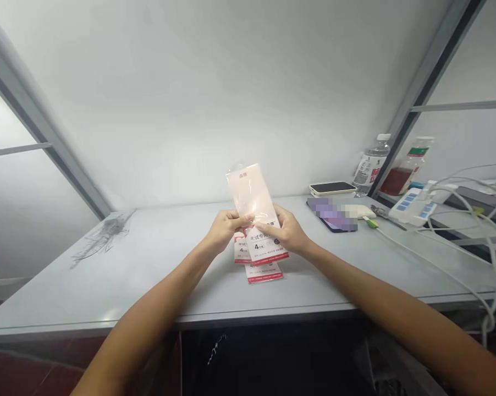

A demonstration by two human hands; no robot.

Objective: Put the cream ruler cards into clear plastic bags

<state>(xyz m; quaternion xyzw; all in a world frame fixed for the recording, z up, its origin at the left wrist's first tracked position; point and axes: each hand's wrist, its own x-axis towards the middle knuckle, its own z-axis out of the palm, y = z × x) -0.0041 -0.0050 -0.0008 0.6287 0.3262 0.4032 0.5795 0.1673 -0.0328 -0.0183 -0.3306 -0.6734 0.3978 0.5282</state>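
My left hand [226, 228] and my right hand [288, 230] meet over the middle of the desk, thumbs on top. Between them they grip a flat clear plastic packet [251, 192] with a pale pink upper part and a white, red-edged label at its lower end. It tilts with its top toward the wall. Behind it on the left shows a second packet [242, 256] with a like label, close to my left fingers. A third packet [265, 275] sticks out underneath; I cannot tell whether it is held or lies on the desk. What the packets contain is not clear.
Right of my hands lie a purple-screened phone [332, 215], a boxed phone [333, 188], keys [382, 213] and a white power strip [415, 206] with tangled cables [441, 272]. A clear bottle [372, 165] stands by the frame. A dark drawing [108, 231] marks the desk [157, 275] at left.
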